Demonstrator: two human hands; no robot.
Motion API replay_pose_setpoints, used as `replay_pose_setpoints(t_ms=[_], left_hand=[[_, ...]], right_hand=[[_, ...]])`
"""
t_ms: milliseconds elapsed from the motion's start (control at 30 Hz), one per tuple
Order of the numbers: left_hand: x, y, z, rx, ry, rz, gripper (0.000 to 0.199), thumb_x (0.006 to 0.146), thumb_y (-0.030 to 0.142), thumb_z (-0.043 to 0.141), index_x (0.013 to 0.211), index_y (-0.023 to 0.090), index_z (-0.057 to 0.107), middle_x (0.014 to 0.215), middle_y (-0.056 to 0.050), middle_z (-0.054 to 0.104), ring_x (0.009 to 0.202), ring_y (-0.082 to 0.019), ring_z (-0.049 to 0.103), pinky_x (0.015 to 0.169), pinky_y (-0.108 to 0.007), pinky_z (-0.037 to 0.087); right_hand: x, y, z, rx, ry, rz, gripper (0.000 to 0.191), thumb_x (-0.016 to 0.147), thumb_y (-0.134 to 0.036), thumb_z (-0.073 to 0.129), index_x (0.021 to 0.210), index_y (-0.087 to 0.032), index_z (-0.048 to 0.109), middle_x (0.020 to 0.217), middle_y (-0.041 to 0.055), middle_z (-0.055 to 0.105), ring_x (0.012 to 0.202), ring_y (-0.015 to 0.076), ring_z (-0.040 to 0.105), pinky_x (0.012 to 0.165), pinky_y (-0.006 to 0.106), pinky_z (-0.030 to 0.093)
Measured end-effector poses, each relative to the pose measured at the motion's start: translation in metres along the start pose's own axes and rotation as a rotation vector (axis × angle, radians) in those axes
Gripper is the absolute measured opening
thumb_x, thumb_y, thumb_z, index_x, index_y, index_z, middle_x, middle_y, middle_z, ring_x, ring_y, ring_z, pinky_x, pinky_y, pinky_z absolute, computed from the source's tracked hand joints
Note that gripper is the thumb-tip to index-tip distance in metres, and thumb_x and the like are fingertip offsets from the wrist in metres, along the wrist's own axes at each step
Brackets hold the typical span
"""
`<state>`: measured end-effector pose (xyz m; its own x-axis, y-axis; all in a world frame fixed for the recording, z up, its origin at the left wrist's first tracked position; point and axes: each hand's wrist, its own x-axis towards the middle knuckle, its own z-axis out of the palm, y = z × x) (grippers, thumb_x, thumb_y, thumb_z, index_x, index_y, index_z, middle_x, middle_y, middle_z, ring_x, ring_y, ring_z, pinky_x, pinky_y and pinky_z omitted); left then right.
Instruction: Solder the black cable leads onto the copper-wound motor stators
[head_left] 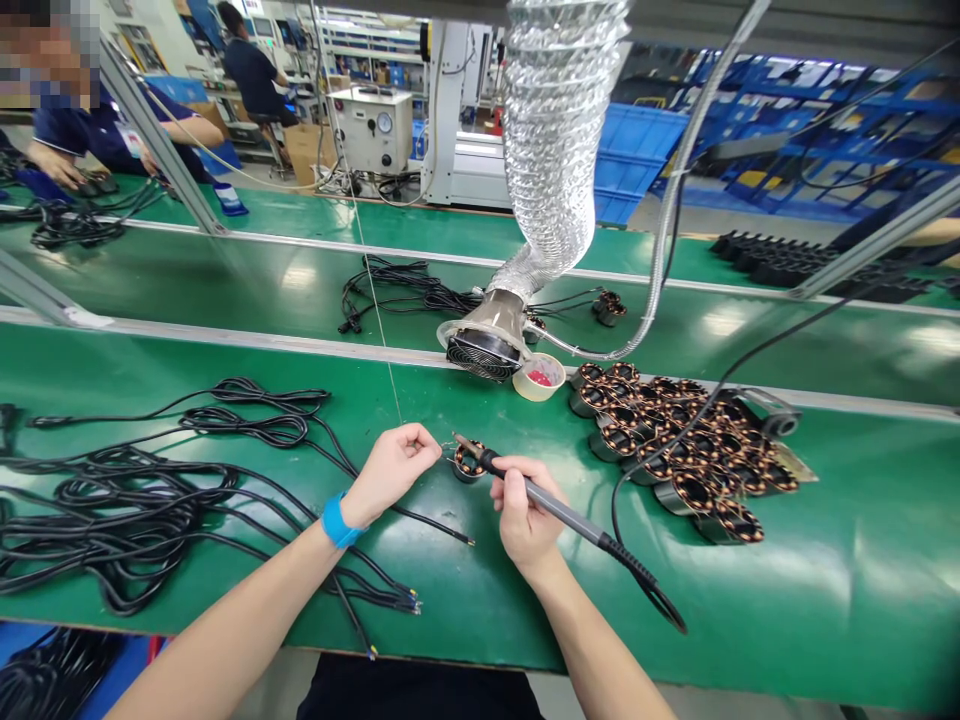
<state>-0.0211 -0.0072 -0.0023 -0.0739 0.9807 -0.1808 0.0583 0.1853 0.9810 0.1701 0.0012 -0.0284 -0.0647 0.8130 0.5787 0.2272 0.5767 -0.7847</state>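
My right hand is wrapped round the grey handle of a soldering iron. The iron's tip lies over a small motor stator with copper windings, which sits on the green bench. Just left of the stator, my left hand is closed in a pinch on a thin solder wire that comes down from above. The fingertips are close to fine leads at the stator's edge. Whether the iron's tip touches a lead is too small to tell. A blue band is on my left wrist.
Many stators stand grouped at the right. Coiled black cables cover the left, their stripped ends near my left forearm. A fume extractor on a foil duct hangs ahead, beside a tape roll holding red bits. A co-worker is across the bench.
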Motion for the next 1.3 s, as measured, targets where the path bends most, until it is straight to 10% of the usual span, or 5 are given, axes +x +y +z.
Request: replay_pose_setpoints(t_ms=[467,967,1300], left_hand=[[0.003,-0.002,-0.004,-0.016,-0.023,-0.083,0.019,0.078,0.035,0.062,0.074,0.016,0.059,0.054,0.008,0.037,0.043,-0.005,0.027,0.041,-0.017,0.019],[0.004,-0.01,0.007,-0.013,0.053,0.028,0.029,0.078,0.042,0.068,0.077,0.013,0.073,0.08,-0.007,0.074,0.073,-0.017,0.062,0.069,-0.026,0.046],[0.002,-0.001,0.0,-0.009,0.019,-0.078,0.032,0.074,0.045,0.073,0.075,0.014,0.067,0.059,0.003,0.055,0.046,-0.005,0.031,0.044,-0.02,0.023]], right_hand=[[0.007,-0.01,0.004,-0.106,-0.049,-0.116,0.019,0.095,-0.017,0.051,0.108,-0.022,0.063,0.079,0.0014,0.071,0.067,0.0146,0.071,0.066,0.03,0.058],[0.008,-0.011,0.008,-0.114,-0.11,-0.225,0.027,0.093,-0.011,0.05,0.114,-0.022,0.061,0.09,0.0049,0.072,0.077,0.0161,0.071,0.07,0.031,0.058],[0.008,-0.009,0.006,-0.11,-0.11,-0.231,0.029,0.092,-0.01,0.05,0.116,-0.022,0.06,0.091,0.0052,0.072,0.076,0.0156,0.071,0.071,0.03,0.058]])
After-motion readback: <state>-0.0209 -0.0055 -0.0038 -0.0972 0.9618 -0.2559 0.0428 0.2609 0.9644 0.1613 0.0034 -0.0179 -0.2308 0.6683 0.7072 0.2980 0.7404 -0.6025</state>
